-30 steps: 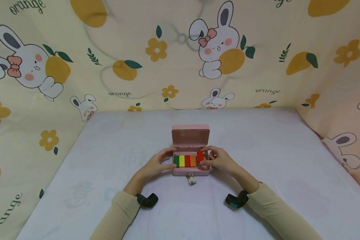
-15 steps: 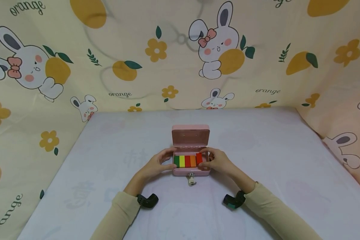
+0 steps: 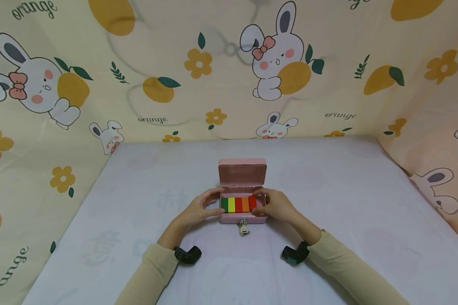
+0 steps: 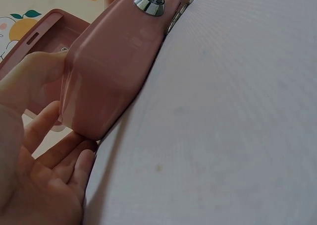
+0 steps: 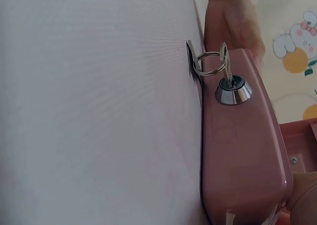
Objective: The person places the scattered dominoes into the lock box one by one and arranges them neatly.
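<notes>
A pink metal cash box [image 3: 229, 219] stands on the table with its lid [image 3: 242, 174] raised. Inside it, a row of coloured blocks runs green [image 3: 224, 205], yellow [image 3: 231, 205], red [image 3: 238, 205] and orange [image 3: 246, 205]. My left hand [image 3: 196, 209] holds the box's left end, thumb at the near rim and a finger farther back. At the right end, my right hand [image 3: 280, 206] pinches another red block [image 3: 252, 202] beside the orange one, slightly tilted. Whether that block touches the box floor is hidden. A key on a ring [image 5: 210, 64] sits in the front lock [image 5: 234, 92].
White cloth [image 3: 137, 262] covers the table around the box. A printed fabric wall [image 3: 221, 97] rises behind, with more fabric at both sides. Each wrist wears a black device, one at the left [image 3: 188, 255] and one at the right [image 3: 294, 253].
My right hand has moved left and slightly down with the red block, closing the gap to the orange one. My left hand and the box have stayed put.
</notes>
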